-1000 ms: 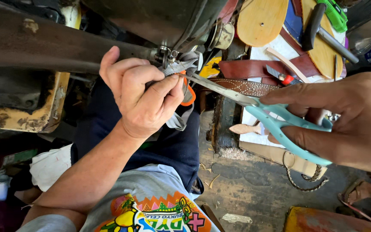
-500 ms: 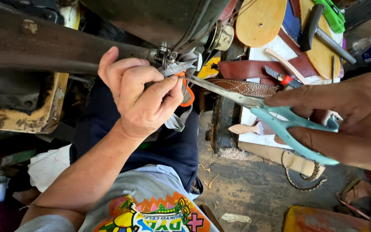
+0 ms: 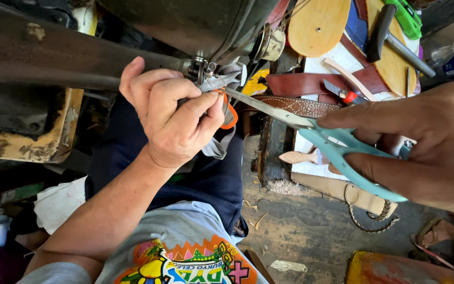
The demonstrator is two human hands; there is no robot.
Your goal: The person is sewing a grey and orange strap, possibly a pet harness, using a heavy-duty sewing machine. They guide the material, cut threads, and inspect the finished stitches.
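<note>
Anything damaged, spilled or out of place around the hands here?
Mostly clutter. Wood shavings lie scattered on the floor by the bench, and the yellow board at left is chipped and stained. The left hand pinches a grey strap while the right hand holds scissors at it.

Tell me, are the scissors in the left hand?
No, the teal-handled scissors are in the right hand, while the left hand pinches the grey strap at the machine.
</note>
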